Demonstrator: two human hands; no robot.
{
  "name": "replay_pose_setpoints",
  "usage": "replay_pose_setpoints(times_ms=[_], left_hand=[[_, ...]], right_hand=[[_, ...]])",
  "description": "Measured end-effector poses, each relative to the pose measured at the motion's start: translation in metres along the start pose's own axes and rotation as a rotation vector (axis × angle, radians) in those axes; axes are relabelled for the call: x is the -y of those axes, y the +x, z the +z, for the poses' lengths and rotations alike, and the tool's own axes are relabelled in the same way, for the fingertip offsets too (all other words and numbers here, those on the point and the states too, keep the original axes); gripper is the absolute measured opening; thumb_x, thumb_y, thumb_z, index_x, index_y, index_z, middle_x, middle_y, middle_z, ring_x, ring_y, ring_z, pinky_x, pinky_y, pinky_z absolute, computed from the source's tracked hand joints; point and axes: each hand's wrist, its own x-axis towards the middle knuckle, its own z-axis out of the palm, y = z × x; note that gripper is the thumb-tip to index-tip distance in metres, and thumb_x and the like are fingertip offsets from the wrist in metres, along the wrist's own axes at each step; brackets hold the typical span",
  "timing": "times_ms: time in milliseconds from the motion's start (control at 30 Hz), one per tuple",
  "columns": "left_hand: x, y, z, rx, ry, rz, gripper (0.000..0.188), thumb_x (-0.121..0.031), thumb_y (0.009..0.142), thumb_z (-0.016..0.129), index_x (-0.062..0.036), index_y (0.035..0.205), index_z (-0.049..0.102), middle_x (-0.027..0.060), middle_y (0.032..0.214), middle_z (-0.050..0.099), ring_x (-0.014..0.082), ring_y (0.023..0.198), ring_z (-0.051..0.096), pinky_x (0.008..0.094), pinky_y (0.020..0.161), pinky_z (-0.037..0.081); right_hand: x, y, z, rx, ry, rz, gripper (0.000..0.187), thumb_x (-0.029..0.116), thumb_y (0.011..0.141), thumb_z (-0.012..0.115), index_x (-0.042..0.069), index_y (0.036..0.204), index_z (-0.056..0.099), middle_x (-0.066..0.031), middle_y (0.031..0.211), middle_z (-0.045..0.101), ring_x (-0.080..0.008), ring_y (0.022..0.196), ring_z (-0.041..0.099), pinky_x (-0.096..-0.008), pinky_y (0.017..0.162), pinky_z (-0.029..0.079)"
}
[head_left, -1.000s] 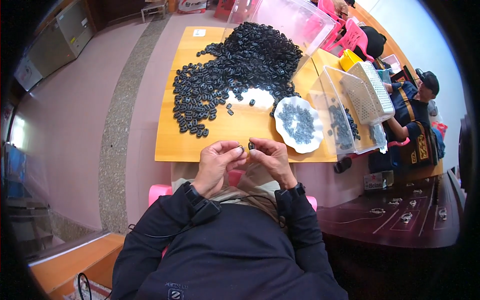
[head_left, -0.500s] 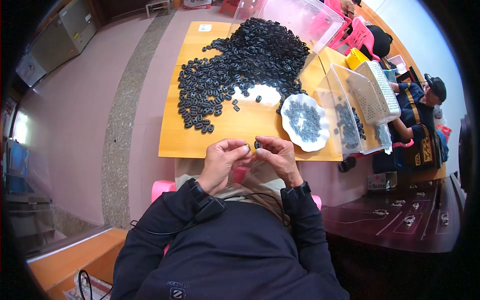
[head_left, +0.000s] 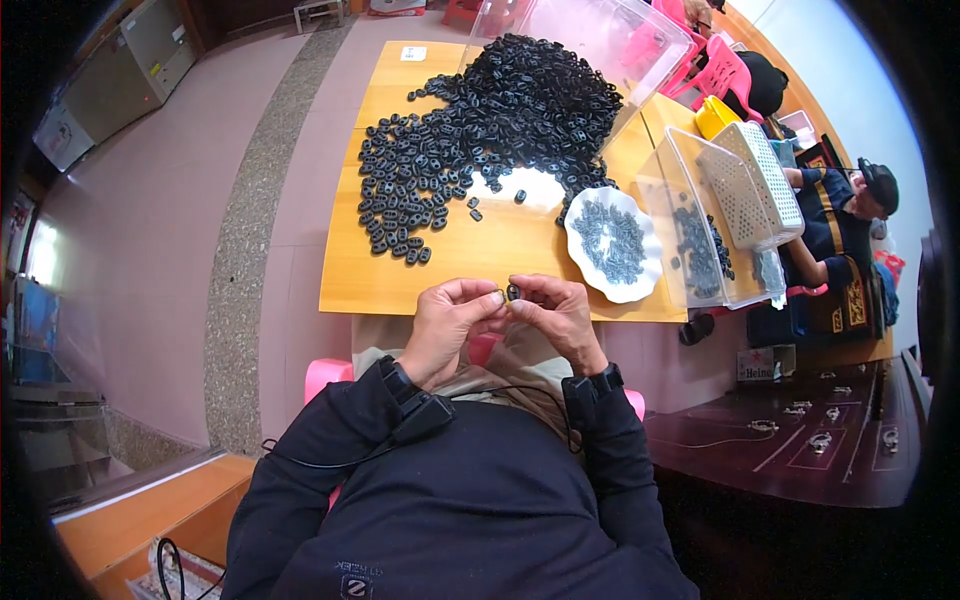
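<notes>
Above my lap, just off the table's near edge, my two hands meet at the fingertips. Between the thumb and forefinger of my right hand (head_left: 558, 318) is a small black oval piece (head_left: 514, 293). My left hand (head_left: 450, 318) is pinched on something tiny right beside that piece, too small to name. A large heap of black oval two-hole pieces (head_left: 540, 100) covers the far part of the wooden table (head_left: 460, 277), with loose ones spreading left. To the right of my hands, a white scalloped plate (head_left: 648, 262) holds many small greyish see-through bits (head_left: 608, 245).
Right of the plate stands a clear plastic bin (head_left: 700, 297) with black pieces inside, a white perforated basket (head_left: 750, 180) leaning over it. A yellow container (head_left: 714, 117) is behind. Another clear bin (head_left: 640, 60) tilts behind the heap. A person in a dark cap (head_left: 835, 220) sits at the right.
My fingertips have closed the small gap between them, and the black piece now sits against my left fingertips. The view has shifted very slightly.
</notes>
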Motion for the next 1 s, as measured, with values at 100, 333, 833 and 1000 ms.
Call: replay_pose_setpoints(times_ms=[100,333,833,1000], left_hand=[[0.0003,0.0,0.0,0.001,-0.016,-0.005,0.016,-0.003,0.088,0.064,0.0048,0.101,0.06,0.012,0.089,0.067,0.016,0.076,0.067,0.0265,0.07,0.058],[0.0018,0.0011,-0.0029,0.022,0.002,-0.025,0.016,-0.005,0.089,0.064,0.0025,0.103,0.06,0.0114,0.093,0.066,0.0175,0.081,0.067,0.0287,0.076,0.057],[0.0038,0.0021,-0.0043,0.022,0.012,-0.034,0.016,-0.005,0.089,0.063,0.0017,0.103,0.061,0.0106,0.093,0.067,0.0161,0.082,0.067,0.0279,0.076,0.057],[0.0034,0.002,-0.004,0.023,0.017,-0.035,0.015,-0.006,0.09,0.062,0.0016,0.103,0.061,0.0106,0.093,0.067,0.0158,0.082,0.067,0.0276,0.076,0.057]], right_hand=[[0.0013,0.0003,0.0011,0.007,0.008,0.011,0.032,0.0,0.082,0.07,-0.004,0.113,0.064,-0.0033,0.091,0.066,-0.0076,0.08,0.061,-0.0198,0.072,0.051],[0.0036,-0.0002,0.0023,0.023,0.025,0.018,0.031,-0.001,0.083,0.069,-0.005,0.113,0.063,-0.0056,0.094,0.067,-0.0094,0.083,0.063,-0.0215,0.074,0.053],[0.0017,-0.0009,0.0024,0.023,0.046,0.012,0.031,-0.001,0.084,0.068,-0.005,0.113,0.063,-0.0053,0.092,0.067,-0.0086,0.082,0.062,-0.0211,0.073,0.052],[-0.0001,-0.0007,0.0017,0.012,0.009,0.015,0.03,-0.001,0.084,0.069,-0.005,0.113,0.063,-0.0051,0.091,0.067,-0.0087,0.082,0.062,-0.0211,0.073,0.052]])
